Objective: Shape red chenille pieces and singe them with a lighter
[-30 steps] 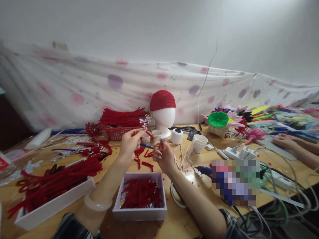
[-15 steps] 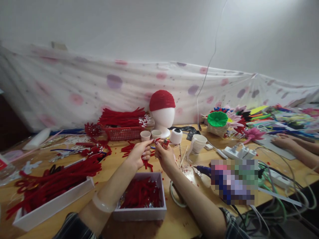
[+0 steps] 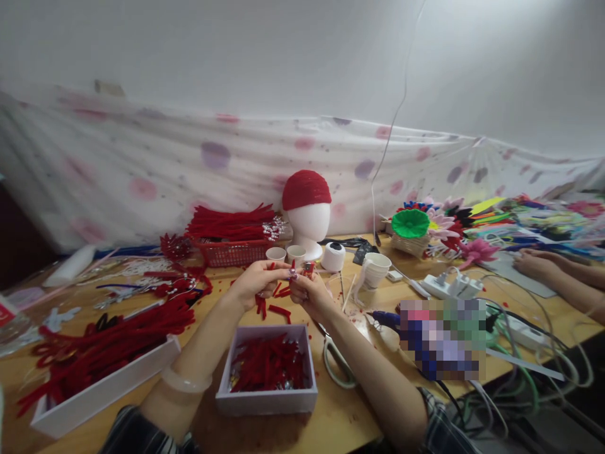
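My left hand [image 3: 254,285] is closed in a pinch on a short piece of red pipe cleaner [image 3: 293,265], which stands up at the fingertips. My right hand [image 3: 309,290] meets it there, its fingers curled around a small red thing with a metal end that looks like a lighter [image 3: 308,269]. The fingertips of both hands touch or nearly touch. Below them, cut red pieces [image 3: 280,312] lie on the table. Closer to me stands a white box [image 3: 267,403] with red fuzzy pieces inside. Scissors [image 3: 339,366] lie partly under my right forearm.
A white mannequin head [image 3: 309,227] in a red cap stands behind two paper cups [image 3: 296,253]. Left are a red basket [image 3: 236,254] and a long white box [image 3: 108,391] of red stems. Right are a cup [image 3: 377,272], power strip [image 3: 454,287], cables and another person's hands [image 3: 534,265].
Both hands have shifted slightly, and the red piece now points upward between the fingertips. More of the cut red pieces on the table show beneath my left hand.
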The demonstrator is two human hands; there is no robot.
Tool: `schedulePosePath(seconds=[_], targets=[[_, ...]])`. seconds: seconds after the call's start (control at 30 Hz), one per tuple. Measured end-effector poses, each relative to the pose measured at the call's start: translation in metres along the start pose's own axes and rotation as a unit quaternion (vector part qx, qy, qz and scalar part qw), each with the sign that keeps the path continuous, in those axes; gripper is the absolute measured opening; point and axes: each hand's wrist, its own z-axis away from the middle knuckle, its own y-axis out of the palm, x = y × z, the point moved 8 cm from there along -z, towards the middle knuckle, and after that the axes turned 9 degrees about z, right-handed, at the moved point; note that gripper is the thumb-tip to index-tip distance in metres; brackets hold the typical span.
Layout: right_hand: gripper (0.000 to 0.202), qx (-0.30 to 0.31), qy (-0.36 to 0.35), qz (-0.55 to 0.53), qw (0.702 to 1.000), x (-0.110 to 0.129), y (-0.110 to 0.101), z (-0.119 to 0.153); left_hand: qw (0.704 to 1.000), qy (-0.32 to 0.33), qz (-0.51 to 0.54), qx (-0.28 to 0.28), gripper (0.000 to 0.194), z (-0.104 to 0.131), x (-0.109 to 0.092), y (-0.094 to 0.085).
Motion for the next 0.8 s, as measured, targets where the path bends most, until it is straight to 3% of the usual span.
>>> schedulePosePath(seconds=[0.1, 0.27, 0.37, 0.8], targets=[[0.036, 0.013, 0.035, -0.017, 0.999, -0.005, -0.001, 0.0, 0.999, 0.025, 0.014, -0.013, 0.034, -0.002, -0.004, -0.003], [0.055, 0.008, 0.125, -0.007, 0.992, -0.021, -0.006, 0.001, 0.993, 0.075, 0.081, -0.046, 0.032, 0.0, -0.015, -0.007], [0.051, 0.009, 0.161, 0.015, 0.987, -0.028, -0.004, 0.002, 0.99, 0.086, 0.095, -0.059, 0.029, 0.001, -0.017, -0.007], [0.045, 0.022, 0.188, 0.029, 0.982, -0.034, 0.006, 0.005, 0.987, 0.1, 0.101, -0.072, 0.026, -0.002, -0.012, -0.01]])
